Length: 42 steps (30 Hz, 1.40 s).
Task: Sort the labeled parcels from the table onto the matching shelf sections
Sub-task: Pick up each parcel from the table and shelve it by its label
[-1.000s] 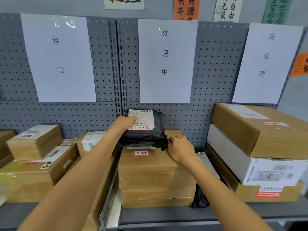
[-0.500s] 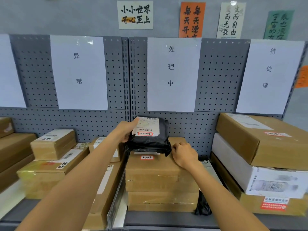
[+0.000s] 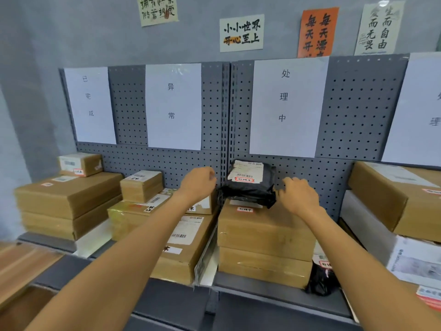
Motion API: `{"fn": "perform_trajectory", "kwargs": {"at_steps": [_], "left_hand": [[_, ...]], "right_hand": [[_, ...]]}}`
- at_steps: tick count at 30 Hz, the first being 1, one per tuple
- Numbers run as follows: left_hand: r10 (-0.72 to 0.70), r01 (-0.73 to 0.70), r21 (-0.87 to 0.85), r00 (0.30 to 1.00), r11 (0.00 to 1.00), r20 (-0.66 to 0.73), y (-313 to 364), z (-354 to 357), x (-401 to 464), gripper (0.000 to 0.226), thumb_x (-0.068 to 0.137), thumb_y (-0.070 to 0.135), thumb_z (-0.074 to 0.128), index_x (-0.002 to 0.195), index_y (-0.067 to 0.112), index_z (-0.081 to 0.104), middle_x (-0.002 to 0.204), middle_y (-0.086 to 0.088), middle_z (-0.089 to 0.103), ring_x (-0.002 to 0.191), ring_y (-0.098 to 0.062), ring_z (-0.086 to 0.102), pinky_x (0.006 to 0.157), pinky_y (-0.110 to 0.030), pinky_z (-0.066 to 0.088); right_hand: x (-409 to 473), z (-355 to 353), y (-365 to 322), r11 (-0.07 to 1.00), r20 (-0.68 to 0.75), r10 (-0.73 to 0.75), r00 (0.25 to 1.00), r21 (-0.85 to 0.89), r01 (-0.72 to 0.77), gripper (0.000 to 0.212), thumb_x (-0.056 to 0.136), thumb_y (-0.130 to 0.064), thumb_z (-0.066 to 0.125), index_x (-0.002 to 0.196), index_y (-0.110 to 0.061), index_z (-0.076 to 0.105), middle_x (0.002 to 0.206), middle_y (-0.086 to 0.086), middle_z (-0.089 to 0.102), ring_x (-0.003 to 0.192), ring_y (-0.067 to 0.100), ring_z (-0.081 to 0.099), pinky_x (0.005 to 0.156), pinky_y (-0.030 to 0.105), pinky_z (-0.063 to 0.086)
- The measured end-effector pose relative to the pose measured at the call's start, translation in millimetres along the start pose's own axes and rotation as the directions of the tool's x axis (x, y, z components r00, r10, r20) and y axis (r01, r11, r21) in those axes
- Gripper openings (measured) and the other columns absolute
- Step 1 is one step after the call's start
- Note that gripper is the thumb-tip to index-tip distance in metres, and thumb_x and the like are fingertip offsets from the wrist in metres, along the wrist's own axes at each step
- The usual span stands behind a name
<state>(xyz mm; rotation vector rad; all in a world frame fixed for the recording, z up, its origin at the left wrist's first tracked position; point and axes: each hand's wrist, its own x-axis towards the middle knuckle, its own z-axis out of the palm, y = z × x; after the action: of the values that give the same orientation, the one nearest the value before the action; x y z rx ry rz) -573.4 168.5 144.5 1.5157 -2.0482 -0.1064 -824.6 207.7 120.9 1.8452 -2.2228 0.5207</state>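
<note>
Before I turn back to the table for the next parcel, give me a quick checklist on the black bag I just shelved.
1. Black plastic mailer bag sits on the upper brown cardboard box: ok.
2. It is under the white paper sign reading 处理中: ok.
3. Its red-bordered label matches that sign: cannot tell, too blurred.
4. Left hand off the bag, holding nothing: ok.
5. Right hand off the bag: cannot tell; its fingers are at the bag's edge.

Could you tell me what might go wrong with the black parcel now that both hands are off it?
The soft black plastic parcel leans against the grey pegboard atop the stacked brown cardboard boxes, its crumpled front edge overhanging, so it might slide off. The left hand and right hand, close beside it, could nudge it.
</note>
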Motion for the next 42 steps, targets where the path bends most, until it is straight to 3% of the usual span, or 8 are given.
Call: {"fn": "perform_trajectory", "kwargs": {"at_steps": [5, 10, 15, 24, 29, 36, 42], "left_hand": [[0.132, -0.124, 0.195, 0.991, 0.973, -0.029, -7, -8, -22, 0.040, 0.097, 0.026, 0.047, 0.135, 0.013, 0.050, 0.132, -0.008, 0.057, 0.121, -0.027, 0.050, 0.097, -0.041, 0.046], [0.228, -0.193, 0.325, 0.971, 0.926, -0.073, -14, -31, -40, 0.040, 0.096, 0.022, 0.045, 0.133, 0.010, 0.049, 0.129, -0.010, 0.056, 0.118, -0.029, 0.049, 0.096, -0.039, 0.042], [0.235, -0.178, 0.389, 0.967, 0.904, -0.103, -57, -68, -68, 0.035, 0.094, 0.022, 0.048, 0.126, 0.008, 0.052, 0.126, -0.010, 0.057, 0.116, -0.027, 0.050, 0.097, -0.037, 0.041], [0.061, 0.004, 0.430, 0.989, 0.903, -0.138, -207, -171, -162, 0.034, 0.093, 0.020, 0.050, 0.125, 0.007, 0.050, 0.127, -0.013, 0.054, 0.115, -0.030, 0.048, 0.088, -0.036, 0.042], [-0.081, 0.162, 0.463, 0.978, 0.871, -0.191, -295, -228, -219, 0.042, 0.092, 0.018, 0.051, 0.132, 0.007, 0.047, 0.135, -0.014, 0.050, 0.122, -0.032, 0.046, 0.094, -0.039, 0.043], [-0.249, 0.355, 0.571, 0.934, 0.740, -0.257, -404, -305, -300, 0.042, 0.094, 0.018, 0.050, 0.133, 0.004, 0.044, 0.131, -0.014, 0.050, 0.120, -0.033, 0.045, 0.092, -0.039, 0.040], [-0.386, 0.501, 0.630, 0.864, 0.594, -0.322, -495, -354, -366, 0.035, 0.090, 0.019, 0.053, 0.122, 0.006, 0.051, 0.121, -0.013, 0.056, 0.112, -0.033, 0.049, 0.088, -0.038, 0.042]], "right_hand": [[-21, -22, -10, 1.000, -0.043, -0.008, 0.999, -0.025, 0.007, 0.042, 0.101, -0.022, 0.039, 0.141, -0.009, 0.042, 0.140, 0.013, 0.046, 0.130, 0.031, 0.038, 0.093, 0.041, 0.042], [-35, -57, -40, 0.997, -0.141, -0.039, 0.989, -0.065, 0.030, 0.042, 0.099, -0.019, 0.042, 0.140, -0.007, 0.041, 0.141, 0.012, 0.045, 0.130, 0.030, 0.037, 0.093, 0.040, 0.042], [-56, -69, -107, 0.988, -0.192, -0.146, 0.970, -0.080, 0.133, 0.046, 0.097, -0.015, 0.044, 0.141, -0.008, 0.038, 0.143, 0.011, 0.042, 0.130, 0.031, 0.036, 0.094, 0.040, 0.042], [-118, -50, -319, 0.923, -0.174, -0.381, 0.908, -0.009, 0.385, 0.052, 0.095, -0.014, 0.047, 0.145, -0.009, 0.035, 0.144, 0.011, 0.042, 0.131, 0.032, 0.037, 0.098, 0.042, 0.042], [-160, -36, -441, 0.848, -0.162, -0.510, 0.845, 0.069, 0.526, 0.052, 0.094, -0.015, 0.049, 0.145, -0.011, 0.036, 0.145, 0.010, 0.041, 0.132, 0.030, 0.036, 0.101, 0.041, 0.040], [-208, -21, -599, 0.673, -0.189, -0.704, 0.685, 0.132, 0.728, 0.049, 0.093, -0.016, 0.051, 0.140, -0.009, 0.041, 0.136, 0.012, 0.048, 0.123, 0.031, 0.044, 0.091, 0.042, 0.045], [-246, 6, -723, 0.503, -0.198, -0.820, 0.538, 0.202, 0.841, 0.053, 0.091, -0.014, 0.049, 0.143, -0.010, 0.037, 0.141, 0.009, 0.043, 0.127, 0.031, 0.039, 0.092, 0.040, 0.040]]}}
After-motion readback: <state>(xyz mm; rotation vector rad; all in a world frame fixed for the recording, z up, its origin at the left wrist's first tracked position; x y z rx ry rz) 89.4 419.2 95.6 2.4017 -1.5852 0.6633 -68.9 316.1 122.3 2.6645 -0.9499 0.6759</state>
